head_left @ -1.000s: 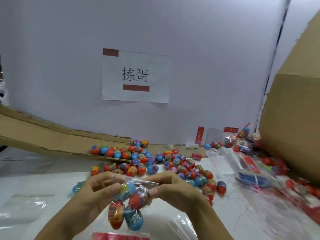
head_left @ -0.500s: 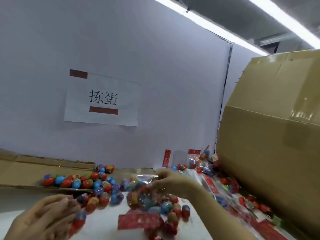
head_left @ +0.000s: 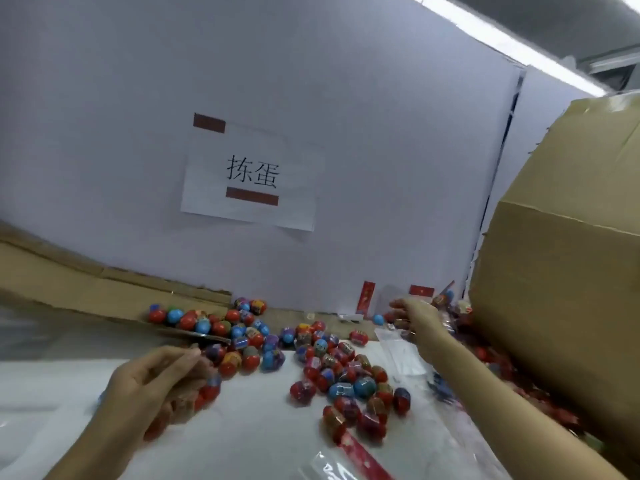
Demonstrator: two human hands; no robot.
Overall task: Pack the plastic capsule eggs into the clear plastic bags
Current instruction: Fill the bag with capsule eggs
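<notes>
Loose capsule eggs (head_left: 322, 362), red, blue and purple, lie scattered over the white table (head_left: 252, 431) and on a cardboard flap. My left hand (head_left: 156, 386) is low on the left, its fingers curled round a few capsule eggs (head_left: 209, 391), which are blurred. My right hand (head_left: 414, 318) is stretched far right over a stack of empty clear bags (head_left: 403, 351). Its fingers bend down, and any grip is unclear. A filled bag (head_left: 349, 419) with a red header strip lies on the table at the bottom centre.
A big cardboard box (head_left: 561, 306) fills the right side, with packed bags (head_left: 450, 303) piled at its foot. Flattened cardboard (head_left: 86, 289) lies along the wall on the left. A paper sign (head_left: 252, 174) is taped to the white wall.
Both hands let go of the filled bag, which now lies on the table. My right hand reached to the far right. My left hand dropped onto the loose eggs. The camera turned right.
</notes>
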